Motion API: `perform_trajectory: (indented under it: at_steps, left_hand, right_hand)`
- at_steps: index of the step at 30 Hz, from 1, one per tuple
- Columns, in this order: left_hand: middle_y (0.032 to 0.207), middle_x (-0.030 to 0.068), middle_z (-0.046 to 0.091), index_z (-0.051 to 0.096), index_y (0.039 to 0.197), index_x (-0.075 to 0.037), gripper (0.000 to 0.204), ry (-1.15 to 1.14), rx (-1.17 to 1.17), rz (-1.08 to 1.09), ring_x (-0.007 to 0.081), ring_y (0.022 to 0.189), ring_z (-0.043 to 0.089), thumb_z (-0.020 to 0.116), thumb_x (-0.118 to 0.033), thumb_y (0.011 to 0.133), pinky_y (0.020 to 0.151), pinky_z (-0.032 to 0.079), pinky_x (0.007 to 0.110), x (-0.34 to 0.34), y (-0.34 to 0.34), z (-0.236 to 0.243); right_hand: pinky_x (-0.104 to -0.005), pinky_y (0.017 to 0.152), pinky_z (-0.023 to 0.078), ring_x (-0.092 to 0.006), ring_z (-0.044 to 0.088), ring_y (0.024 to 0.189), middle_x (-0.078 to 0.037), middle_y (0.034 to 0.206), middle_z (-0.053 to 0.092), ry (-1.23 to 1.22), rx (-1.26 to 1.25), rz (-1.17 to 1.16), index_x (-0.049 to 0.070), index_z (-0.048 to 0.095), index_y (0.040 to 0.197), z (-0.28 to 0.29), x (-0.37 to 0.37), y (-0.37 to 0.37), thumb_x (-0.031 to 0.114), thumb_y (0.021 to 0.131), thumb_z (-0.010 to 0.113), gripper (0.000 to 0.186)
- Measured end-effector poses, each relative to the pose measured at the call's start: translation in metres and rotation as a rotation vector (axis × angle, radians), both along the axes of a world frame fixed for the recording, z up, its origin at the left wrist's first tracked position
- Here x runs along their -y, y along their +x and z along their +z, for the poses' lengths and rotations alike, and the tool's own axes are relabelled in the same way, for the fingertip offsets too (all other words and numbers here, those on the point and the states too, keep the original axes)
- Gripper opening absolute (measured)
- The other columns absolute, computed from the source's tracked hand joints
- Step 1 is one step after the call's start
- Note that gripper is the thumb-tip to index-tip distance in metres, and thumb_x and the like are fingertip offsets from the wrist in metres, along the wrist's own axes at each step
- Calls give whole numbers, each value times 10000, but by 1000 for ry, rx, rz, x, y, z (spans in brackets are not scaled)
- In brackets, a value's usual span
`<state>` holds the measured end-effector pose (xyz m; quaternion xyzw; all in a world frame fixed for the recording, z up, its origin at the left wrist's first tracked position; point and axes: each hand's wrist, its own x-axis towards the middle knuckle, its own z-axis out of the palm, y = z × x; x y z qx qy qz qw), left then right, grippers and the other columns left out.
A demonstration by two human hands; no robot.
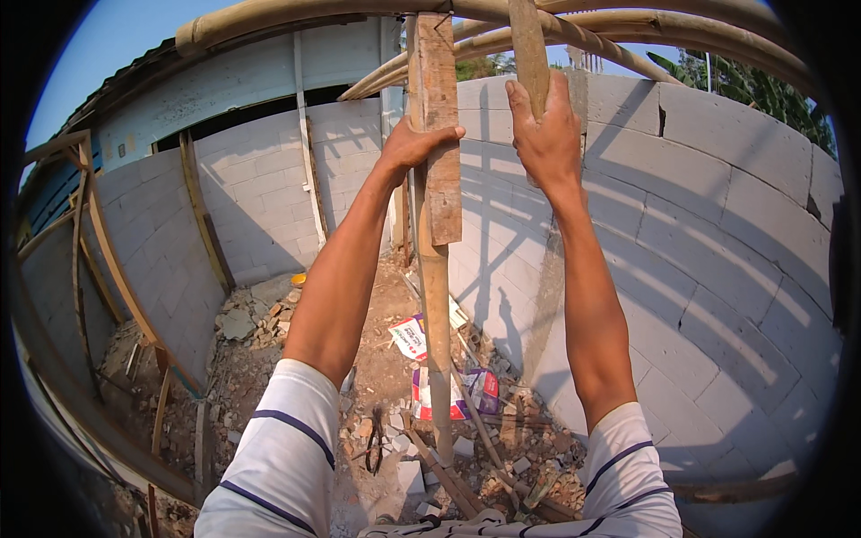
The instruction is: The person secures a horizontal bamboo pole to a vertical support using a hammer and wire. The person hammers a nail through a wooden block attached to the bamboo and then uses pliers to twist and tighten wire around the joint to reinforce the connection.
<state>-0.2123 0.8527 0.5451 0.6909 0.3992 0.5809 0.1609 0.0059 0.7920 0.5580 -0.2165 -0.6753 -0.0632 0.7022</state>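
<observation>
Our left hand [408, 148] clamped the weathered plank [439, 134]; our right hand [547, 134], at three o'clock, gripped the bamboo pole [529, 45]—firm holds seemed wise.

Both arms are stretched up beside the upright bamboo pole [437, 359], which rises from the rubble to the curved bamboo beams [296, 13] overhead. The left hand [414, 148] is wrapped around a weathered flat wooden board [439, 125] lying against the pole's upper part. Just right of the pole, the right hand [544, 134] grips a narrower brown wooden slat [529, 45] that runs up past the beams. Behind the pole stands a grey block wall [700, 224]. Around the pole's foot lie broken bricks and red-and-white printed sacks [448, 386].
</observation>
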Motion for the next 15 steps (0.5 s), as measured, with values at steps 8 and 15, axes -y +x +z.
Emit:
perform_trajectory:
  at_steps: [8,15]
  left_hand:
    - [1064,141,690,610,1202,-2,735,-70,-17,-22,226,934,678,875,-449,681,856,537,330,1,7,8]
    - [1055,120,693,615,1191,-5,701,-33,6,21,203,935,676,875,-423,691,852,541,334,-3,2,4]
  right_hand:
    - [-443,544,507,-433,685,661,-256,752,647,130,-131,46,-12,421,1118,-9,-37,-11,242,995,592,330]
    - [-553,627,489,-499,661,731,-289,737,643,36,-201,156,9,423,1109,-18,-13,-29,301,977,599,366]
